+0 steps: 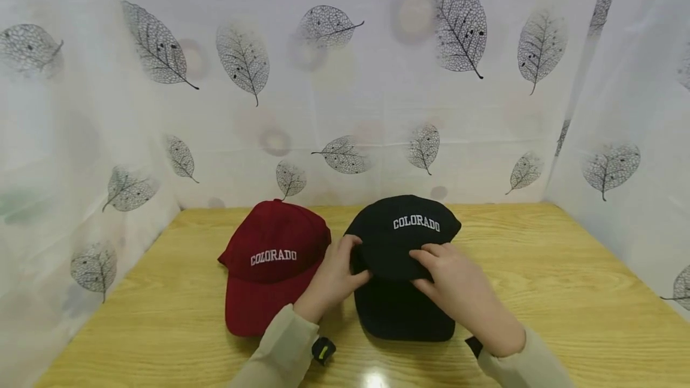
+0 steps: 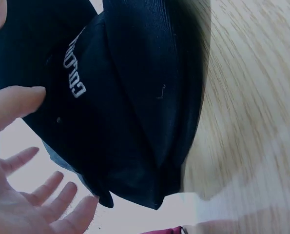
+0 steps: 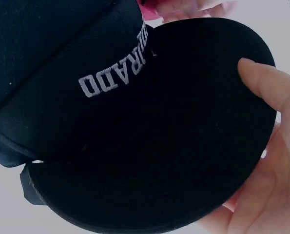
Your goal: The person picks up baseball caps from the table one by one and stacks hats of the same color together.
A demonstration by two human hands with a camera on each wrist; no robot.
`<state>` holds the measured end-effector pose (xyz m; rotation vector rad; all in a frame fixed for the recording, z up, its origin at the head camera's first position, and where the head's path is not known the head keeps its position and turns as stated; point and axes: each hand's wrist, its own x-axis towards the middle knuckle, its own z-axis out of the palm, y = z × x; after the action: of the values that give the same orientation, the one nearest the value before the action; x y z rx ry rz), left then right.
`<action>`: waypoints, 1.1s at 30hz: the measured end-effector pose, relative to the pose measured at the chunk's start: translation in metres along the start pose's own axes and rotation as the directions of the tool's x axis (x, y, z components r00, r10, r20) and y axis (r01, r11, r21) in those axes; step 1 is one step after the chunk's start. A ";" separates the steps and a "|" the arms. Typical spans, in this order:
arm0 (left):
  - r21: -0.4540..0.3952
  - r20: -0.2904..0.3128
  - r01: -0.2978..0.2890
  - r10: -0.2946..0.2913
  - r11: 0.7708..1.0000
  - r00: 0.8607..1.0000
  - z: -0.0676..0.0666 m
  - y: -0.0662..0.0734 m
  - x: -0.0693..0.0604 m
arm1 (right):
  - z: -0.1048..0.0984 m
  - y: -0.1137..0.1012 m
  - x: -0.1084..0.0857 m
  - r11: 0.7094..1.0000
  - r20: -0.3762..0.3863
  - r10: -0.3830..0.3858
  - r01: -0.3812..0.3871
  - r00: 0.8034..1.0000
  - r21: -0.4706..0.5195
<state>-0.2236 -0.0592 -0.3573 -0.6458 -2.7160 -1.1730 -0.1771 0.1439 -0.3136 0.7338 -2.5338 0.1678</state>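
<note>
A black cap (image 1: 411, 220) lettered COLORADO sits over what looks like a second black cap, whose brim (image 1: 404, 316) shows below. The right hand (image 1: 458, 280) pinches the upper cap's brim (image 3: 193, 131), with its thumb on the underside in the right wrist view. At the other side of the brim is the left hand (image 1: 334, 271); its thumb touches the black fabric in the left wrist view, and its other fingers spread loosely. Lettering on the lower cap's front (image 2: 76, 73) appears between the two brims. Left of these sits a red cap (image 1: 272, 232), also lettered COLORADO.
Both caps' stacks rest on a wooden table (image 1: 533, 268). A white curtain (image 1: 377, 94) with leaf prints hangs behind and at both sides. A small dark object with a yellow mark (image 1: 323, 350) lies by the left sleeve.
</note>
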 end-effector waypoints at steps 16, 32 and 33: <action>0.375 0.152 -0.177 0.128 0.910 0.980 -0.002 0.011 -0.005 | -0.002 0.032 -0.003 0.984 0.386 -0.039 -0.033 0.921 0.177; 0.565 0.234 -0.202 0.079 0.800 0.969 0.003 0.008 -0.007 | 0.009 0.022 -0.007 0.975 0.477 -0.091 -0.020 0.874 0.223; 0.567 0.237 -0.201 0.076 0.799 0.968 0.003 0.007 -0.007 | 0.009 0.021 -0.007 0.978 0.474 -0.087 -0.015 0.876 0.209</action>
<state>-0.2140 -0.0552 -0.3566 -0.8749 -2.8936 -0.1899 -0.1872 0.1630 -0.3249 1.0095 -3.0052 0.2676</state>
